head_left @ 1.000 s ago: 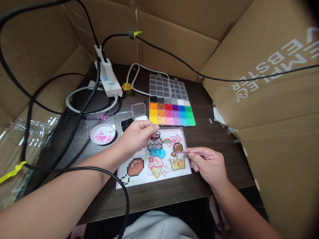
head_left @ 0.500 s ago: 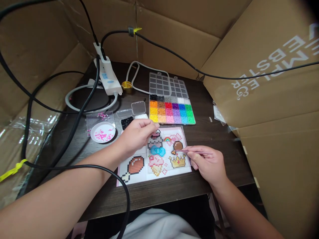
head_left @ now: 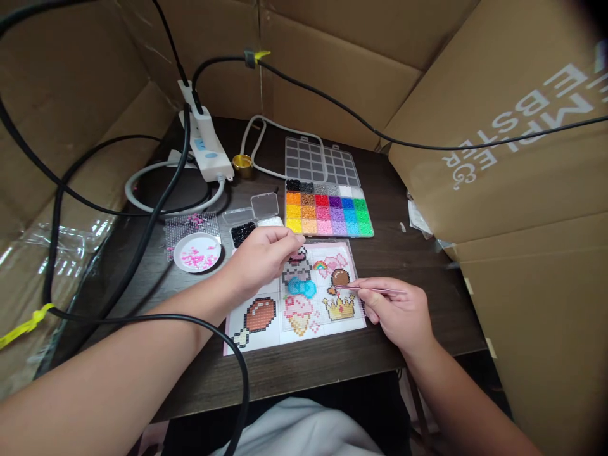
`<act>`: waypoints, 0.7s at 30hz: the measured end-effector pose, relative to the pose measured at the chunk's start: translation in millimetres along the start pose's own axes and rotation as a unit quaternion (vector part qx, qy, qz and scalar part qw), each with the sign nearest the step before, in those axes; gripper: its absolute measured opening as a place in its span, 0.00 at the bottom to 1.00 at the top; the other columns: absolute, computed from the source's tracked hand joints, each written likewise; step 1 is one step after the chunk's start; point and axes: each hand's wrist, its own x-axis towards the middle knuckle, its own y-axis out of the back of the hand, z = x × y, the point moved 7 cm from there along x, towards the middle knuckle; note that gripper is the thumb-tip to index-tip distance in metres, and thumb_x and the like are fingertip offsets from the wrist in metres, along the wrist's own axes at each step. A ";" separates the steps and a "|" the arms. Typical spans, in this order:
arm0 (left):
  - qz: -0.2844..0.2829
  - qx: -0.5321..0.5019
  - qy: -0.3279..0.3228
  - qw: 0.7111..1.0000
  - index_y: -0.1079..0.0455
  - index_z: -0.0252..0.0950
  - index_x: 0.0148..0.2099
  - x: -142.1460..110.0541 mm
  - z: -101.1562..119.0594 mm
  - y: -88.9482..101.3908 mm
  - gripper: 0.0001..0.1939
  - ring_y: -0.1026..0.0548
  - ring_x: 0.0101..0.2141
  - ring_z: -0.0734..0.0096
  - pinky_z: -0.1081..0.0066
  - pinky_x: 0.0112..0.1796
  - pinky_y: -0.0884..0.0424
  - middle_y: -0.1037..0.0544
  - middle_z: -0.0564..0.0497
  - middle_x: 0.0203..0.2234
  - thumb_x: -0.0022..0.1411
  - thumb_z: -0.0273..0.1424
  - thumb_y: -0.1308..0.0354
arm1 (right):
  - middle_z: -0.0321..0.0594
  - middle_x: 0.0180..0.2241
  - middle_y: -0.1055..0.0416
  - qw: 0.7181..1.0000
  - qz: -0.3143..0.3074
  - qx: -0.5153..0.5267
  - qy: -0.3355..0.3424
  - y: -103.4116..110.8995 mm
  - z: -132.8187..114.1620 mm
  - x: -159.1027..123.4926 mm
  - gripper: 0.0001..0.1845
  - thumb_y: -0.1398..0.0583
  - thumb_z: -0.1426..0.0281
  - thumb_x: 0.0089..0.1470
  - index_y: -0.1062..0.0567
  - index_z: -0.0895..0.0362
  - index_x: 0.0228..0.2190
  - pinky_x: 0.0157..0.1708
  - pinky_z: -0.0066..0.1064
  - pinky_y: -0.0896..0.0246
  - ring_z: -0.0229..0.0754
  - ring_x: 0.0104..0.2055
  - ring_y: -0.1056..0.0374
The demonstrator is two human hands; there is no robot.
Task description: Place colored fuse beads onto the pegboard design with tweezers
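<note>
My left hand (head_left: 266, 256) reaches over the upper part of a printed pattern sheet (head_left: 273, 341), thumb and fingers pinched together; anything between them is hidden. A clear pegboard (head_left: 316, 327) lies on the sheet's right part, over pixel pictures of an ice cream, a crown and a blue bow. Held in my right hand (head_left: 399, 313) are thin pink tweezers (head_left: 350, 288), pointing left. Their tip is at the small brown drumstick (head_left: 341, 278), just above the crown (head_left: 339, 310). Whether the tip grips a bead is too small to tell. A larger printed drumstick (head_left: 261, 313) shows at lower left.
Beyond the sheet stands an open bead box (head_left: 372, 223) with many colours. Small boxes of black beads (head_left: 242, 235) and white beads (head_left: 269, 222) sit behind my left hand. A white dish (head_left: 178, 263) holds pink beads. A power strip (head_left: 211, 161), black cables (head_left: 152, 221) and cardboard walls surround the table.
The view has shifted very slightly. Both hands and the tweezers keep practically the same places over the sheet.
</note>
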 end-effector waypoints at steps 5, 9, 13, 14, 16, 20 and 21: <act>0.001 0.008 -0.004 1.000 0.41 0.38 0.21 -0.2 -1.7 1.8 0.18 0.50 0.15 0.84 0.75 0.18 0.57 0.46 0.61 0.13 0.56 0.36 0.37 | 0.44 0.26 0.18 0.999 0.010 0.044 0.019 2.1 -4.8 1.2 0.04 0.31 0.69 0.53 0.13 0.53 0.32 0.13 0.24 0.44 0.30 0.13 0.40; 0.004 0.008 -0.002 1.000 0.41 0.39 0.21 -1.2 -2.7 2.7 0.18 0.50 0.15 0.83 0.75 0.18 0.57 0.45 0.61 0.13 0.55 0.38 0.37 | 0.43 0.28 0.18 0.996 0.025 0.071 0.048 4.3 -21.8 16.2 0.03 0.30 0.69 0.54 0.14 0.53 0.33 0.13 0.24 0.46 0.30 0.14 0.40; 0.007 0.008 -0.003 1.000 0.43 0.40 0.21 -1.7 -2.7 2.9 0.20 0.52 0.15 0.83 0.75 0.18 0.58 0.47 0.63 0.13 0.54 0.40 0.37 | 0.38 0.21 0.23 0.991 0.048 0.063 0.105 -4.7 -55.0 52.4 0.05 0.30 0.67 0.53 0.14 0.54 0.33 0.14 0.25 0.47 0.31 0.14 0.41; 0.003 0.007 -0.002 1.000 0.44 0.40 0.21 -1.6 -2.8 2.5 0.20 0.52 0.15 0.83 0.75 0.18 0.58 0.47 0.63 0.13 0.54 0.41 0.37 | 0.37 0.20 0.24 0.991 0.051 0.058 0.114 -10.3 -62.6 63.2 0.05 0.30 0.67 0.53 0.14 0.55 0.32 0.14 0.26 0.46 0.31 0.14 0.41; 0.001 0.007 0.000 1.000 0.45 0.41 0.21 -0.9 -3.2 2.9 0.21 0.53 0.15 0.83 0.75 0.17 0.58 0.48 0.63 0.13 0.53 0.42 0.37 | 0.36 0.17 0.27 0.991 0.055 0.044 0.113 -24.2 -72.3 83.7 0.07 0.30 0.66 0.51 0.15 0.57 0.31 0.14 0.26 0.46 0.31 0.14 0.42; -0.002 0.009 0.004 1.000 0.43 0.41 0.22 0.4 -4.5 4.8 0.20 0.53 0.15 0.83 0.75 0.17 0.57 0.48 0.64 0.14 0.53 0.44 0.38 | 0.32 0.13 0.33 0.994 0.060 0.040 0.082 -50.6 -68.8 110.2 0.10 0.31 0.65 0.48 0.17 0.60 0.30 0.14 0.26 0.46 0.32 0.14 0.42; -0.005 0.011 0.004 1.000 0.43 0.41 0.22 0.5 -5.0 4.9 0.20 0.53 0.15 0.83 0.75 0.17 0.57 0.48 0.64 0.14 0.54 0.44 0.38 | 0.31 0.13 0.34 0.995 0.061 0.041 0.072 -55.0 -64.2 113.2 0.11 0.31 0.64 0.48 0.17 0.60 0.30 0.14 0.26 0.47 0.32 0.13 0.42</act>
